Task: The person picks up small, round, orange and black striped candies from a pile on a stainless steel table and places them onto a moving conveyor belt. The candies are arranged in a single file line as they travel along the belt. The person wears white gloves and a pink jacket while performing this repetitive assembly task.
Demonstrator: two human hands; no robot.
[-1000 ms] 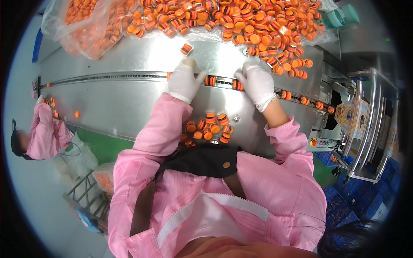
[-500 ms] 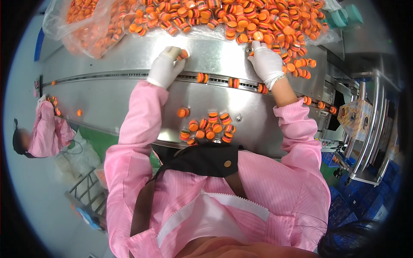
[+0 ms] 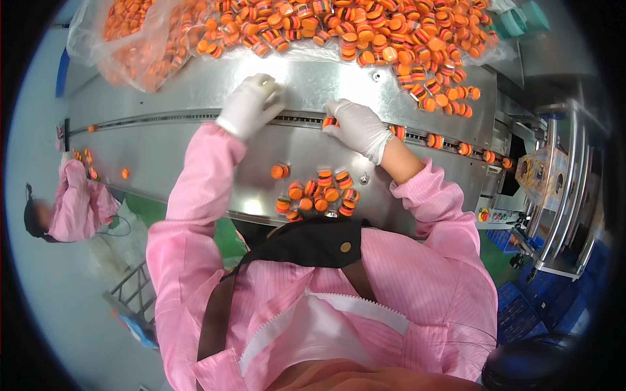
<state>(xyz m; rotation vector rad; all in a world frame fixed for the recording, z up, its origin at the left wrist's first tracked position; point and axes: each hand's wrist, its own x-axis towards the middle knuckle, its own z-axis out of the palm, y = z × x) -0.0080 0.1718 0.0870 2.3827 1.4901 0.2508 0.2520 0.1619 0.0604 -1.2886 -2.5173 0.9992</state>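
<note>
1. Far left, a single candy point(image 3: 91, 128) sits on the track point(image 3: 297, 119), which crosses the desk point(image 3: 195, 163) from left to right, slanting a little toward you at its right end.

2. Your left hand point(image 3: 251, 106) reaches across the track, with its fingertips on the far side. The fingers are half curled and the thumb stands apart; you cannot tell from here whether anything is tucked under them. This hand is the nearer one to the front edge of the big pile point(image 3: 404, 39), which lies straight ahead of it.

3. On your side of the track, a loose candy point(image 3: 280, 171) lies just left of the small pile point(image 3: 320, 204). Your left hand is nearer to that loose one, your right to most of the small pile.

4. Your right hand point(image 3: 357, 129) is closed in a pinch on a striped candy point(image 3: 330, 122) at the track. The candy lies at your fingertips, to the left of your palm; fingers hide part of it, so its exact tilt is unclear.

5. Right of that hand, a spaced row of candies point(image 3: 435, 140) stands on the track, bands running across it, so each stack's axis follows the track.
</note>
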